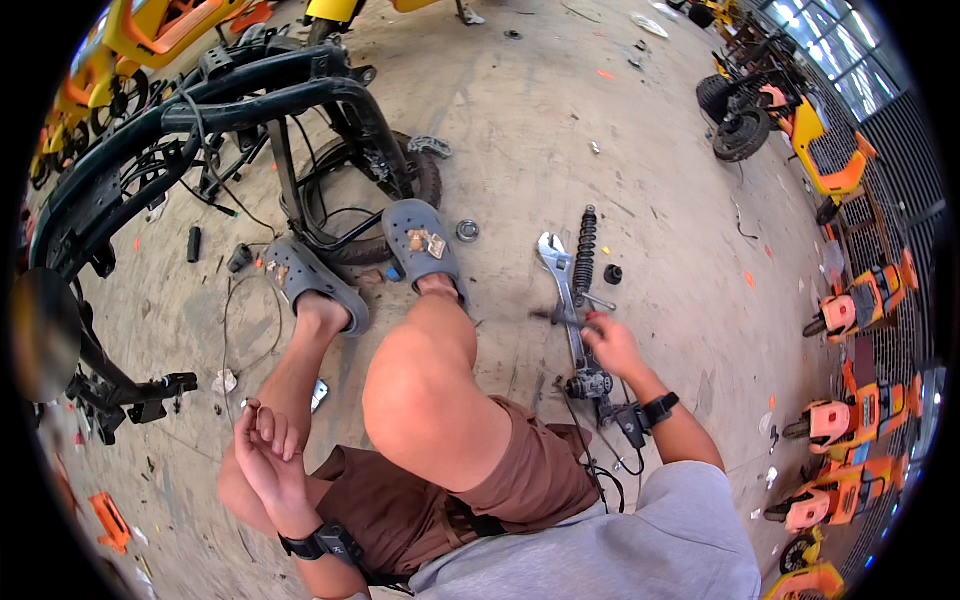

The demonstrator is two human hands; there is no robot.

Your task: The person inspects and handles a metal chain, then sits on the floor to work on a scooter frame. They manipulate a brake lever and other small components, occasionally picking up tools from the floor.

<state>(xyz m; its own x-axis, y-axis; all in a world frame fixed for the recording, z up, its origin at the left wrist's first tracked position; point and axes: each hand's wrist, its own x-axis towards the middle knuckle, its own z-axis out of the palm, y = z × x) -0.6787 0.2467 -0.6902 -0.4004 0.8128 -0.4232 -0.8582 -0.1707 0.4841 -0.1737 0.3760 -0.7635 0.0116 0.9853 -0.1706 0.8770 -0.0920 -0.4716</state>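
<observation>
My right hand point(612, 348) is closed around a red-handled tool point(592, 316). Its dark end points left and is blurred, so I cannot tell its exact kind. Beneath it on the floor lies a large silver adjustable wrench point(566, 285), jaws away from me. A black coil-spring shock absorber point(586, 250) lies just right of the wrench. Nearer me is a dark metal part point(588, 384) with cables. My left hand point(268, 455) is raised over my left leg, fingers curled, with a small white stub point(246, 402) like a cigarette at the fingertips.
A black vehicle frame point(260, 105) with a wheel and loose cables stands at the left, by my grey clogs point(420, 240). A bearing ring point(467, 231) and a black cap point(613, 274) lie on the concrete. Orange and yellow scooters point(850, 305) line the right side.
</observation>
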